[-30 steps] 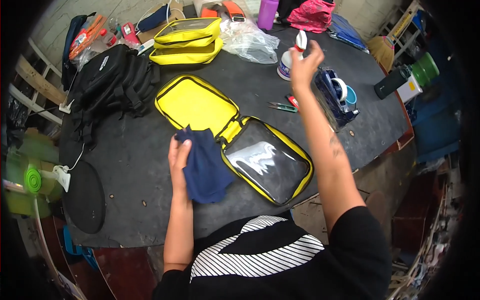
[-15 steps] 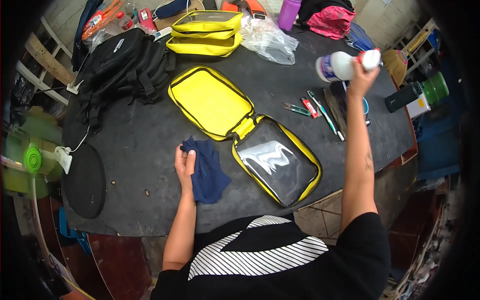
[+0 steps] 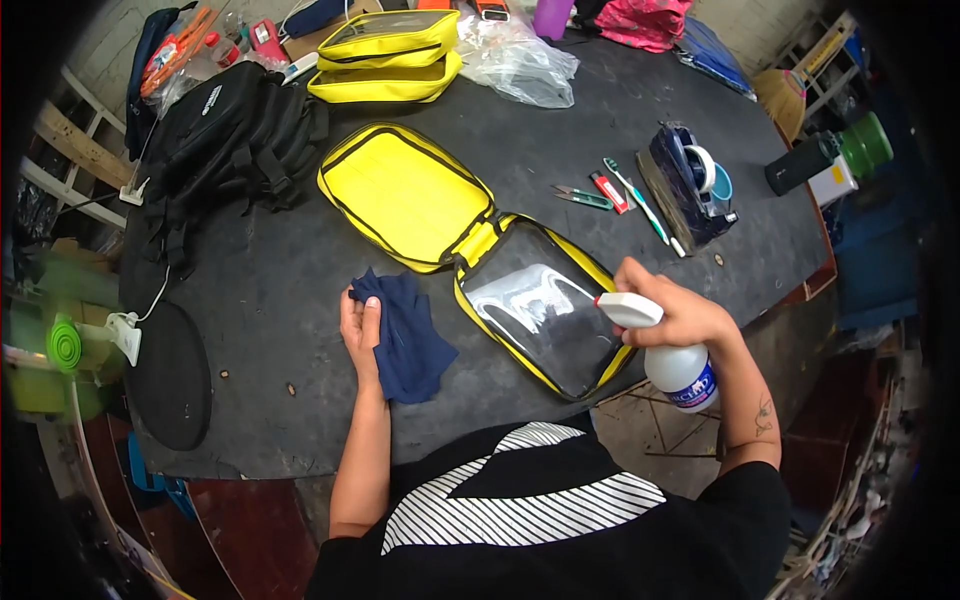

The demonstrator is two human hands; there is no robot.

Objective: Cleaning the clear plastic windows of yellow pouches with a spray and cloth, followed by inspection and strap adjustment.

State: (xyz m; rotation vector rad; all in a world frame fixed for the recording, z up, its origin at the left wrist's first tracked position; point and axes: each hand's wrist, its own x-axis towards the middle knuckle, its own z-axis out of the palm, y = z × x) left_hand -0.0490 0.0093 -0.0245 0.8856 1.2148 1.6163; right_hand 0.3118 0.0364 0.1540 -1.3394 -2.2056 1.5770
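A dark blue cloth (image 3: 412,340) is gripped by my left hand (image 3: 361,325), thumb on top, above the black table. My right hand (image 3: 680,312) is wrapped round the neck of a white spray bottle (image 3: 682,377), whose white trigger head with a red nozzle points left over the clear panel. Between my hands lies a yellow case, unzipped and spread flat. Its yellow half (image 3: 412,195) is the farther one; the clear plastic half (image 3: 540,312) is nearer, its right edge partly hidden by my right hand.
Right of the case lie thread snips (image 3: 584,198), a small red-and-white item (image 3: 611,192), a toothbrush (image 3: 640,202) and a tape dispenser (image 3: 690,190). Yellow cases (image 3: 385,60) are stacked at the back beside a clear plastic bag (image 3: 515,65). A black backpack (image 3: 230,140) sits far left.
My right hand has brought the spray bottle from the far right back toward me, tilting it more upright beside the clear panel. The left hand still holds the cloth in nearly the same place.
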